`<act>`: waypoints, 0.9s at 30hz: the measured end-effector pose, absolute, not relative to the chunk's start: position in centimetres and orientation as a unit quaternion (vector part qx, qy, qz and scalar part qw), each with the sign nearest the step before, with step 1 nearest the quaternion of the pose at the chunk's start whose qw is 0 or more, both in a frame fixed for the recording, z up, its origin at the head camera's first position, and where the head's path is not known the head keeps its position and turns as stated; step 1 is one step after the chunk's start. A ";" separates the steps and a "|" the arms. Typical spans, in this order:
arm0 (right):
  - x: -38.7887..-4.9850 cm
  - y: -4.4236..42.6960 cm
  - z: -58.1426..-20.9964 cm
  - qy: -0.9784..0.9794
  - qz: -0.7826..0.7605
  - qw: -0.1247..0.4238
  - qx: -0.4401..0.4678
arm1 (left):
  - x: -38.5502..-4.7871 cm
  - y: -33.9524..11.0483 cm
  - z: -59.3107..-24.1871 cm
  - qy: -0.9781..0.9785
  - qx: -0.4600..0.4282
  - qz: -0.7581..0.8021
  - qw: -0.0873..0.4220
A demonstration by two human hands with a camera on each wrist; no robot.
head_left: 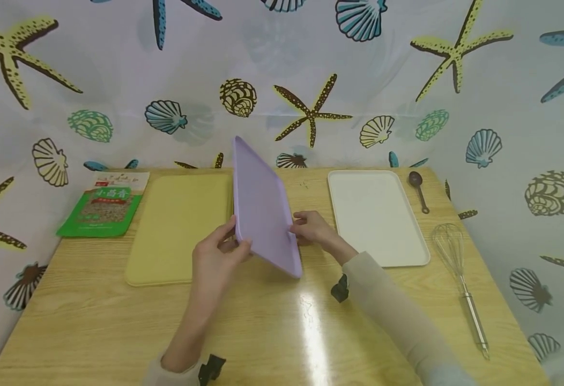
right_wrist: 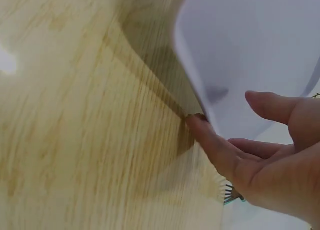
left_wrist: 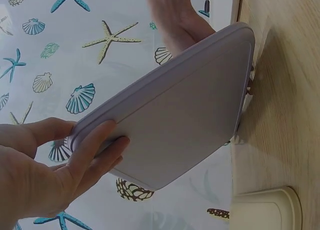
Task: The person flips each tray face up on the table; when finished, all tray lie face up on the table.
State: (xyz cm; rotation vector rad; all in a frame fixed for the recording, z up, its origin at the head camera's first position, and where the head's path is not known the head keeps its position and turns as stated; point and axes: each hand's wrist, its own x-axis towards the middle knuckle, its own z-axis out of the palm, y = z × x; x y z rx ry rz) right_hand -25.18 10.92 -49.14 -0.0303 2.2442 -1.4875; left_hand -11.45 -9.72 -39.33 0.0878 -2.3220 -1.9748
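Note:
A purple tray (head_left: 262,209) stands tilted up on its edge over the middle of the table. The left hand (head_left: 216,257) pinches its raised left edge, thumb on one face and fingers on the other, as the left wrist view shows with the tray's underside (left_wrist: 185,109). At the lower right edge is the right hand (head_left: 313,228); in the right wrist view this hand (right_wrist: 265,155) has its fingers under the tray's rim near the table, with the thumb held off the tray's inner face (right_wrist: 250,49).
Left of the purple tray lies a yellow tray (head_left: 180,230), with a green seed packet (head_left: 103,206) beyond it. On the right are a white tray (head_left: 378,220), a dark spoon (head_left: 418,190) and a metal whisk (head_left: 462,284). A patterned cloth (head_left: 272,53) hangs behind.

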 end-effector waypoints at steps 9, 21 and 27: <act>-26.4 12.3 -49.3 0.795 -0.550 0.257 -0.008 | -12.0 -12.3 -39.0 -0.743 0.035 -0.666 -0.059; -27.1 14.6 -48.5 0.785 -0.551 0.283 0.025 | -13.1 -15.0 -40.5 -0.753 0.045 -0.644 -0.126; -26.3 16.2 -48.4 0.780 -0.570 0.256 0.043 | -13.7 -15.8 -42.8 -0.793 0.031 -0.592 -0.144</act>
